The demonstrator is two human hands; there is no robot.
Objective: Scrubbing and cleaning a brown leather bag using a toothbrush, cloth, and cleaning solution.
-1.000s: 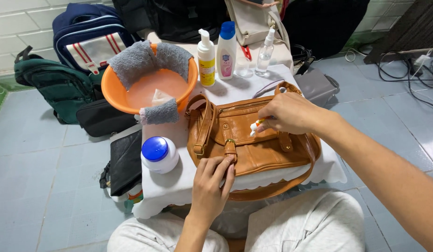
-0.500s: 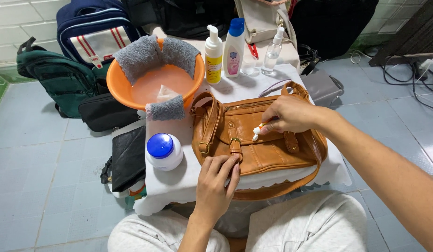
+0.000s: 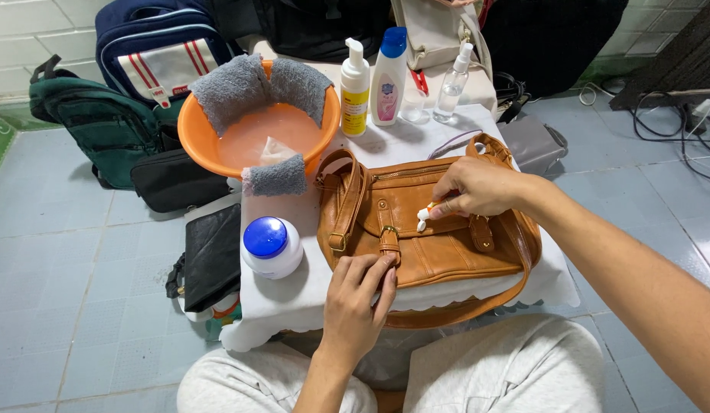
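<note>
Hands on tan handbag (image 3: pixel 439 237), right (image 3: pixel 477 187) pinching small brush (image 3: pixel 425 217), left (image 3: pixel 359 294) flat; jar (image 3: pixel 271 246), orange basin (image 3: pixel 217 145) alongside.

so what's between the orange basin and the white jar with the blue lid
A folded grey cloth draped on the orange basin rim nearest the white jar, seen in the head view.

Single head view, looking steeply down from above the seated knees.

Close in over a small white table (image 3: pixel 294 294), facing forward and down; tan handbag (image 3: pixel 424 229) dead centre and near, orange basin (image 3: pixel 255 130) far left, bottles along the far edge, tiled floor left and right. No second view to overlap.
</note>
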